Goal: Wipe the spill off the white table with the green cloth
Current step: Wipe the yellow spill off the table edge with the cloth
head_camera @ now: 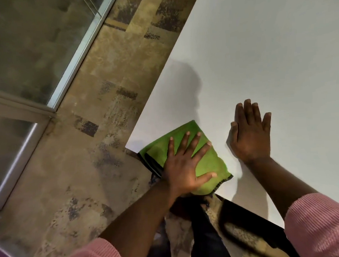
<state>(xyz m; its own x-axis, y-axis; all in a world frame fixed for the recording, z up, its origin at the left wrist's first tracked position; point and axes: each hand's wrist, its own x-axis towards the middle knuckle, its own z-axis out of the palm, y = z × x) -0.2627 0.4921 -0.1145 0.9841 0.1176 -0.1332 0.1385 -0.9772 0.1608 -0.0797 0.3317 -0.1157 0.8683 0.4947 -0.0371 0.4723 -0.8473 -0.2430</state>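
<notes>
**Green cloth pinned at the surface corner**

Green cloth [205, 162] lay folded at the near corner of the white surface [269, 41], one dark-trimmed edge hanging just over the rim. Left hand [182, 167] was spread wide, palm down on it, pressing rather than gripping. Right hand [251, 130] lay flat & open on bare surface just beside, holding nothing. No spill could be made out. Cloth looked soft, light, floppy, prob. apt to bunch, so best driven w/ a flat palm over its middle; surface looked smooth, so it should slide easily.
</notes>
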